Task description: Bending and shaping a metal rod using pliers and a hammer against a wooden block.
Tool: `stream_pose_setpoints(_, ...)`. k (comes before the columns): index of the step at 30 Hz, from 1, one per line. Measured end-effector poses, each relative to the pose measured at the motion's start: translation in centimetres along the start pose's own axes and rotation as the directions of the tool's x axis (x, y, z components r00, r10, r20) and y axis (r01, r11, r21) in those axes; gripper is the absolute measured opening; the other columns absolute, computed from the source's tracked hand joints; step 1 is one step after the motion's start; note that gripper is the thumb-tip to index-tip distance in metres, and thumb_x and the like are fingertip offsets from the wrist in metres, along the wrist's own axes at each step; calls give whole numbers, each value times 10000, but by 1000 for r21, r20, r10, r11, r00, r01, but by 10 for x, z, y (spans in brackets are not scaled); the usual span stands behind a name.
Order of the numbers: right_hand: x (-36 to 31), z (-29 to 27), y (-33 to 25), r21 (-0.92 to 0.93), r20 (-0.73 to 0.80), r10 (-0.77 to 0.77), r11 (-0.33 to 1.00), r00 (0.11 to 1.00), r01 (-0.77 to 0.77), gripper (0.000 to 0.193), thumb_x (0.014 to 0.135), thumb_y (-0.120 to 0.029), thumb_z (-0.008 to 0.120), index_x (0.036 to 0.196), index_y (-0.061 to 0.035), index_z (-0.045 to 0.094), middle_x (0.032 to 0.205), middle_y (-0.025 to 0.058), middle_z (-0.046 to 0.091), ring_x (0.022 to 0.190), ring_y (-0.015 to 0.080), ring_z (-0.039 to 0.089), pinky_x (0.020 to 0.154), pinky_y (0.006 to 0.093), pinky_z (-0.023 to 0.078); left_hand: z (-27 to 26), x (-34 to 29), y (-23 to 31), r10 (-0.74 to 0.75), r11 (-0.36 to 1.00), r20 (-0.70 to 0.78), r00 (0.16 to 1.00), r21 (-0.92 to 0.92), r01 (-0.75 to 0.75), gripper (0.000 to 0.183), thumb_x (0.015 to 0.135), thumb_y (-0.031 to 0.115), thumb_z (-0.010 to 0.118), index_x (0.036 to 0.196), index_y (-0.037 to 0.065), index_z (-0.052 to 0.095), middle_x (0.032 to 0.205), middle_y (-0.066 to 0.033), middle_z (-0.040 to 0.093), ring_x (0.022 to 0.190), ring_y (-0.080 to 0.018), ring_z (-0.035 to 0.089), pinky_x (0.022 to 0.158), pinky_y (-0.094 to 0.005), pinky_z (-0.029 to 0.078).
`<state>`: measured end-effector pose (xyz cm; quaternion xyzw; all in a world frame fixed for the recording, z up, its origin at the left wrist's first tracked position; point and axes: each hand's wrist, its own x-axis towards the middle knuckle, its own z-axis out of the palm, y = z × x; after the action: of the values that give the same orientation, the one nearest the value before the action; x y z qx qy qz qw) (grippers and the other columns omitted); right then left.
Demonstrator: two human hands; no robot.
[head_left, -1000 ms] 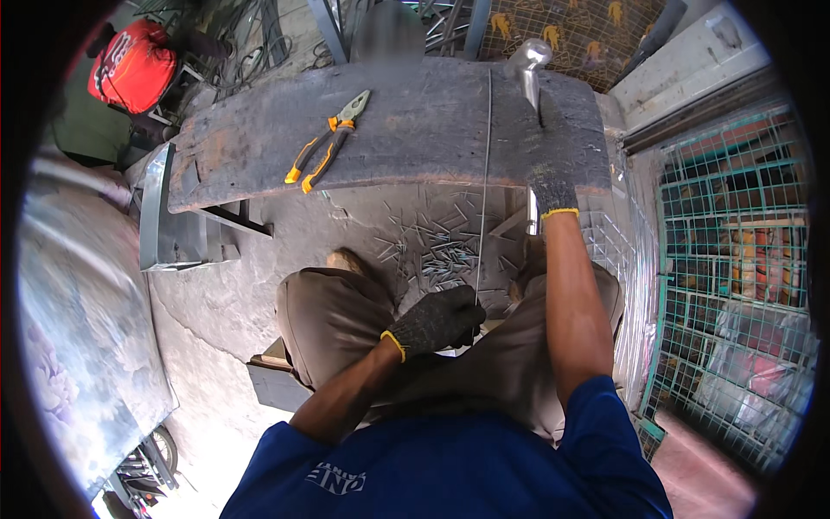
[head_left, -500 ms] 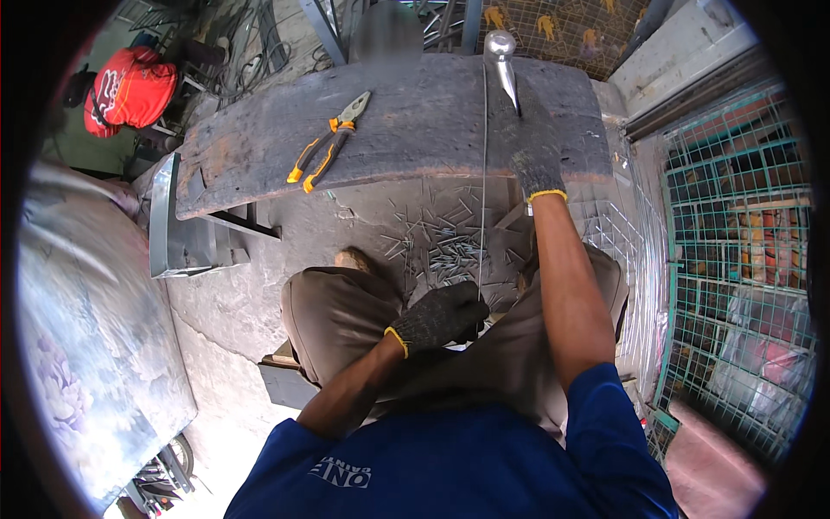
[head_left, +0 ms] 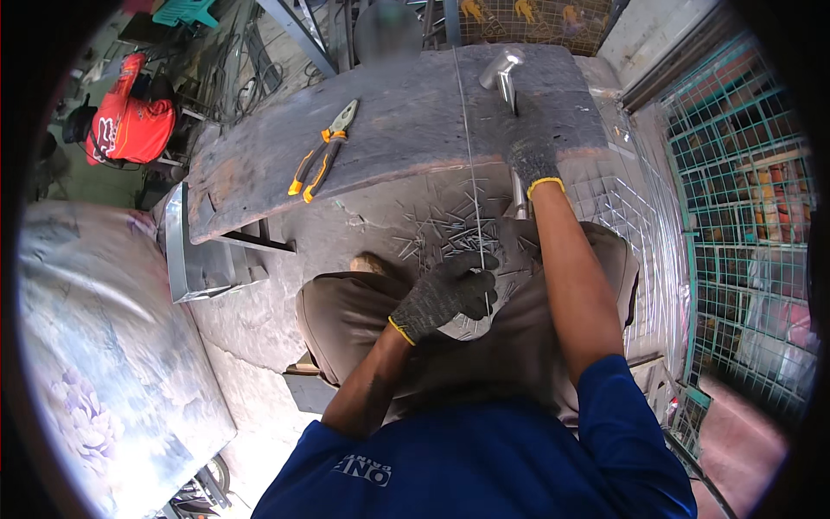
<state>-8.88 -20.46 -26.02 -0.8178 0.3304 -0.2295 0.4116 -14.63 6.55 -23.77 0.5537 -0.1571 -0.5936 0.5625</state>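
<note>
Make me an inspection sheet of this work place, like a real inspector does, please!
Surface: dark, scuffed bench; black-and-orange pliers lie on it.
Job's things: thin metal rod, reaching across the bench; shiny hammer.
Clutter: short metal pieces scattered on the floor.
Grips: left grip, gloved, closed on the rod; right grip, gloved, closed on the hammer.
Cables: dark cable-like line at lower right; anything more, cannot tell.
Surroundings: person in red, upper left; green wire mesh, right; flowered sheet, left.

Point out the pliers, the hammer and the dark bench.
Pliers (head_left: pixel 333 136): head view, on the pivot.
Hammer (head_left: pixel 501 69): head view, on its metal head.
Dark bench (head_left: pixel 406 112): head view, on its bare top.
</note>
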Motion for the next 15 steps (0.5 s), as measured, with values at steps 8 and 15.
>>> stream_pose_setpoints(8, -3, -1, -5, 42, 20, 96, 994, 995, -97, 357, 905, -318, 596, 1085, -15, 651, 1027, 269, 650, 984, 453, 608, 830, 479, 476, -4, 4, 11, -4, 995, -105, 994, -103, -7, 307, 965, 147, 599, 1226, -10, 552, 919, -101, 656, 766, -169, 667, 670, -304, 571)
stream_pose_setpoints(15, 26, 23, 59, 266, 43, 52, 962, 998, -62, 309, 920, -274, 625, 1094, -19, 653, 937, 180, 682, 847, 280, 654, 755, 393, 498, 2, 13, 8, -4, 1000, -89, 996, -7, 3, 285, 968, 210, 602, 1166, 5, 596, 888, -108, 679, 738, -165, 677, 622, -305, 555)
